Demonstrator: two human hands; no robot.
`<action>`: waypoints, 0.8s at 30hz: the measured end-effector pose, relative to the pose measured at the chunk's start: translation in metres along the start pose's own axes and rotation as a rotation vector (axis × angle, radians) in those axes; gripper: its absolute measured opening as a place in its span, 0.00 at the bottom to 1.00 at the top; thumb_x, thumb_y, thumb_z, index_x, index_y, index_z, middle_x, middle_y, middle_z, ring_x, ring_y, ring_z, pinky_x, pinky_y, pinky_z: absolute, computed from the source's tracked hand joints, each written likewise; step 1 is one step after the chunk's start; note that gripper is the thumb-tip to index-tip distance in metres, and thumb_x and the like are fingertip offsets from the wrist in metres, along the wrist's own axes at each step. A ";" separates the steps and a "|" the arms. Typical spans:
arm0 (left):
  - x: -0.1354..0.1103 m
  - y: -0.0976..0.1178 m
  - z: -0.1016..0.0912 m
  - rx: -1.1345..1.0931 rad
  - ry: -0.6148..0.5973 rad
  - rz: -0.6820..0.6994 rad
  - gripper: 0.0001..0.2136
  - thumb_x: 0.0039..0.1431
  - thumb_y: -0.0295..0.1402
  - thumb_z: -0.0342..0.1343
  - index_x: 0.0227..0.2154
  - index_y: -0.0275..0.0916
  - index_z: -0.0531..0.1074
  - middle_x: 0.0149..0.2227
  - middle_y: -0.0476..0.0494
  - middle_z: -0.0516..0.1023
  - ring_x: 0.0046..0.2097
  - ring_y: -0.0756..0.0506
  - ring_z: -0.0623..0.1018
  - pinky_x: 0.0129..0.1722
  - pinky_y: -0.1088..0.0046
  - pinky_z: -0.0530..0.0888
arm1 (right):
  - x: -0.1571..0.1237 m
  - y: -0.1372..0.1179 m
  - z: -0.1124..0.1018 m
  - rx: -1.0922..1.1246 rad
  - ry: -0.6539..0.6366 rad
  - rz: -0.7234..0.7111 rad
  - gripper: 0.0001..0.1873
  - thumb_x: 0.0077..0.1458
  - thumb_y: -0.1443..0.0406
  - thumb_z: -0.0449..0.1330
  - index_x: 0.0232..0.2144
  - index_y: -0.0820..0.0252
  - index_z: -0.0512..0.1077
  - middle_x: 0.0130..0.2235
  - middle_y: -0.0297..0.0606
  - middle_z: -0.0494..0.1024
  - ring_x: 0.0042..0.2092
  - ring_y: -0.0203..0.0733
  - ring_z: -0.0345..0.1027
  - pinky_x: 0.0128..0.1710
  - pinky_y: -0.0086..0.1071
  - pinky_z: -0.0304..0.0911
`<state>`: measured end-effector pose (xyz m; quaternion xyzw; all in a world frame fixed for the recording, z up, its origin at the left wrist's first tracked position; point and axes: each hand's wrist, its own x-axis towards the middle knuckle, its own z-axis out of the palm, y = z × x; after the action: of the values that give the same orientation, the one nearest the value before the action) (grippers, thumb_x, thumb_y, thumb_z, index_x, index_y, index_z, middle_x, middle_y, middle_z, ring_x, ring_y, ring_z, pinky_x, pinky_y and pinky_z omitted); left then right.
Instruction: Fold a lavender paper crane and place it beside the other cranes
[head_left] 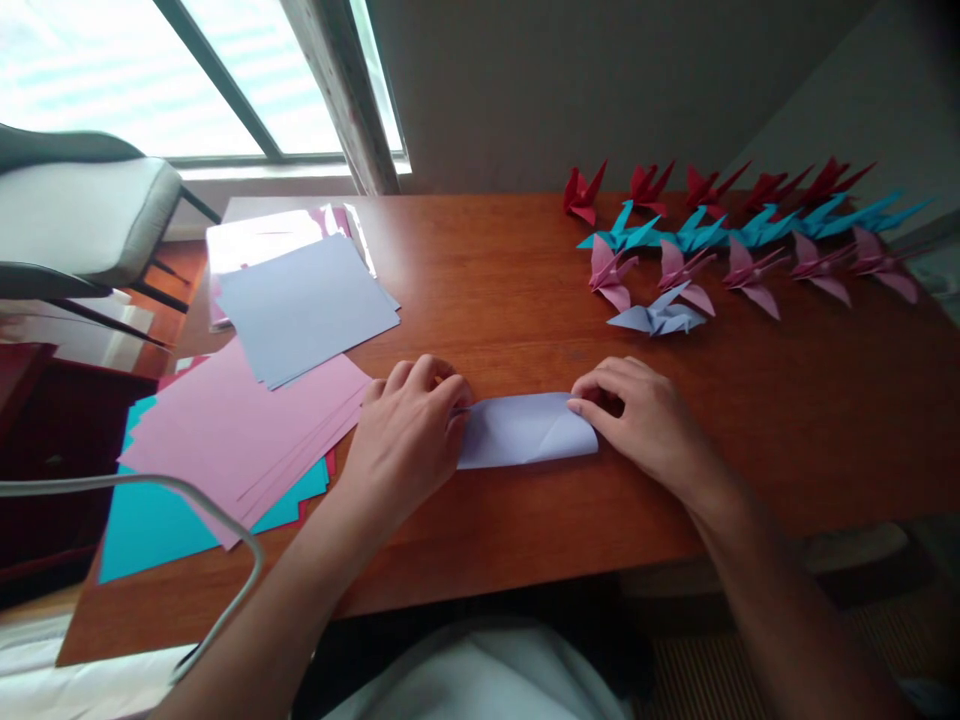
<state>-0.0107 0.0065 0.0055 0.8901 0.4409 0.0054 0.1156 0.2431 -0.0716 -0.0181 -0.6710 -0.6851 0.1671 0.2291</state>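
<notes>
Lit by a window [120, 70], the worktop [487, 540] carries a folded lilac sheet [517, 430] toward its front edge, left hand [409, 425] and right hand [637, 420] pinching opposite ends; likely light, springy and easily creased, it is best held by its corners.

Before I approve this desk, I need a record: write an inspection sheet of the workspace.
Surface: brown wooden table.
Work: pale sheet, folded over, between the hands.
Clutter: loose coloured paper piled left; red, blue and pink paper birds in rows right, one pale bird nearer.
Hands: left hand and right hand each hold an end of the sheet.
Cables: pale curved line at left, perhaps a cable.
Surroundings: chair at left, window behind it.
</notes>
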 end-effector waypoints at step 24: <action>0.004 0.040 0.004 -0.042 -0.092 0.258 0.09 0.65 0.24 0.50 0.41 0.36 0.74 0.46 0.41 0.75 0.46 0.41 0.74 0.47 0.64 0.75 | 0.007 -0.078 0.018 -0.461 -0.149 0.026 0.08 0.64 0.67 0.55 0.36 0.60 0.74 0.41 0.43 0.76 0.45 0.49 0.66 0.41 0.39 0.57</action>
<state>0.0235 -0.0147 0.0094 0.9361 0.3168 -0.0112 0.1526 0.1677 -0.0667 0.0095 -0.7001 -0.7114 0.0584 0.0167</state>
